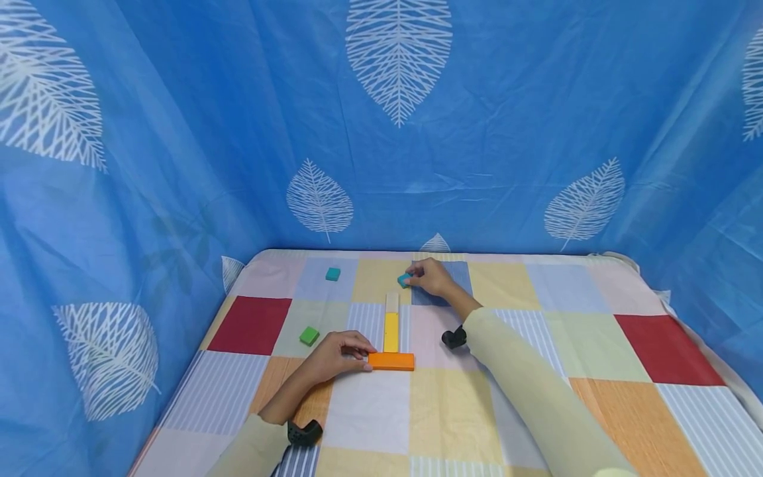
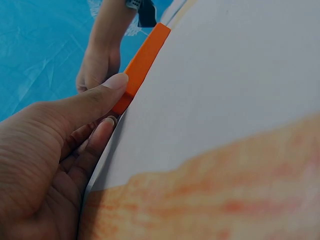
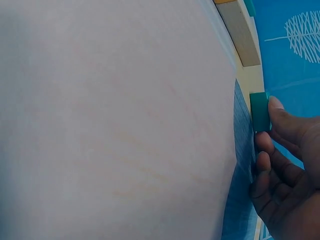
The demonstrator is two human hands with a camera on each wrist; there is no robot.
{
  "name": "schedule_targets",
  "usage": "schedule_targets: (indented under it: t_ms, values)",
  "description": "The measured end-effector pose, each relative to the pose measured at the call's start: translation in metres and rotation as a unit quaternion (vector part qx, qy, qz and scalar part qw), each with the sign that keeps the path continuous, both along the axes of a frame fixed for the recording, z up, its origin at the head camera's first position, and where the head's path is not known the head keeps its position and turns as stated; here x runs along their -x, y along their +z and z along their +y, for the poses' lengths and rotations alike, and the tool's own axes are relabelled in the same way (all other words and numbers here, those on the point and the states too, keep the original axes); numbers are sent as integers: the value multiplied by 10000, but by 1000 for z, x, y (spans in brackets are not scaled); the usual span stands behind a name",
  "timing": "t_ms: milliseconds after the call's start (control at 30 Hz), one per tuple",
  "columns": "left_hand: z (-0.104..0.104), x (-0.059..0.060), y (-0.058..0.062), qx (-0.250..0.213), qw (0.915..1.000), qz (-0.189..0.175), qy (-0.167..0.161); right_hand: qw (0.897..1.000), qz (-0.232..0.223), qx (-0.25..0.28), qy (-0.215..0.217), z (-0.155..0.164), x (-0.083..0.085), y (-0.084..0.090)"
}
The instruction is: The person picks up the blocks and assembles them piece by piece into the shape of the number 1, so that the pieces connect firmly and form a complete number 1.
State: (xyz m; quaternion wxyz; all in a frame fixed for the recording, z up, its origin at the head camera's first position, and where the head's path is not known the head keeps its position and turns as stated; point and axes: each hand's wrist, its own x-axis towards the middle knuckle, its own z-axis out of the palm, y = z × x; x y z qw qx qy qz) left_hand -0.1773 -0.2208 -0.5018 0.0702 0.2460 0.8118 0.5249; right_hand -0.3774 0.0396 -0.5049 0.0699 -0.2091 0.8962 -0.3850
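Hands are seen on a patchwork tabletop (image 1: 596, 291): the orange block (image 1: 391, 361) near the front is pinched at its left end by the left hand (image 1: 338, 354); the small teal block (image 1: 405, 280) farther back is pinched by the right hand (image 1: 430, 277). Yellow block (image 1: 391, 331) and pale block (image 1: 391, 302) are laid end to end between them. A green cube (image 1: 308, 336) and another teal cube (image 1: 332, 273) are left well apart.
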Motion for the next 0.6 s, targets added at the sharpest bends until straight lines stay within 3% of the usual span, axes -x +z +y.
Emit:
schedule_targets:
  t_ms: [233,467,600]
  values:
    - [0,-1,3,34,10000,-49,32,10000,72,25,2,-3,0,-1]
    - [-7,13,-27,62,10000,-27,24,9998,189,24,30,-10,-5,1]
    - [-8,13,-27,42,10000,-19,6,9999,114,52,44,-14,-6,2]
